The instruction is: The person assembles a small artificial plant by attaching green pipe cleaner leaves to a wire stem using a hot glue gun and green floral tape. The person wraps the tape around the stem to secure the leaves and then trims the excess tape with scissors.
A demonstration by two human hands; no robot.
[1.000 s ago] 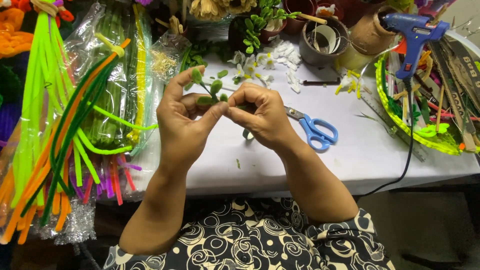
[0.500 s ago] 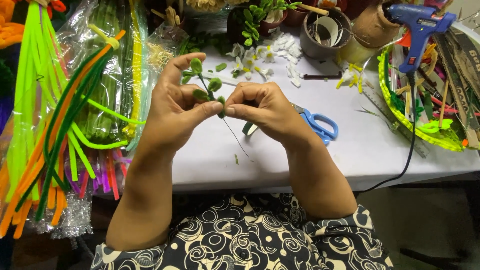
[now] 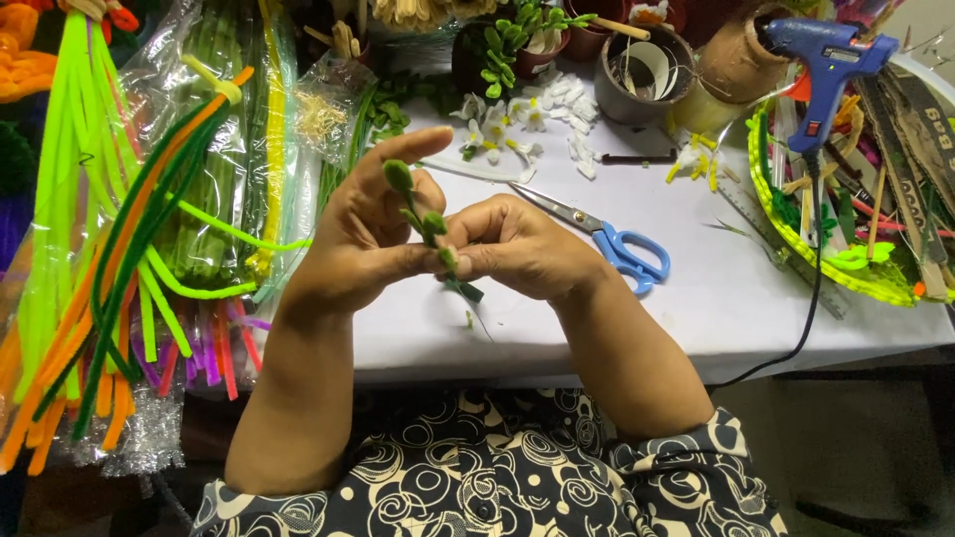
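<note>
Over the white table (image 3: 726,298), my left hand (image 3: 363,234) and my right hand (image 3: 522,249) meet fingertip to fingertip. Between them they pinch a thin green stem with small green leaves (image 3: 423,224), held roughly upright. One leaf sticks up by my left index finger, and the stem's lower end pokes out below my right thumb. Blue-handled scissors (image 3: 622,249) lie on the table just beyond my right hand.
Bundles of green, orange and yellow pipe cleaners (image 3: 129,259) fill the left side. White paper flowers (image 3: 527,114) and pots (image 3: 642,70) stand at the back. A blue glue gun (image 3: 826,60) rests on a green-rimmed basket (image 3: 796,244) at right, its black cord trailing off the table edge.
Both hands have kept working the leafy stem together, with the fingers shifted and the stem turned so fewer leaves show. The view has drifted slightly.
</note>
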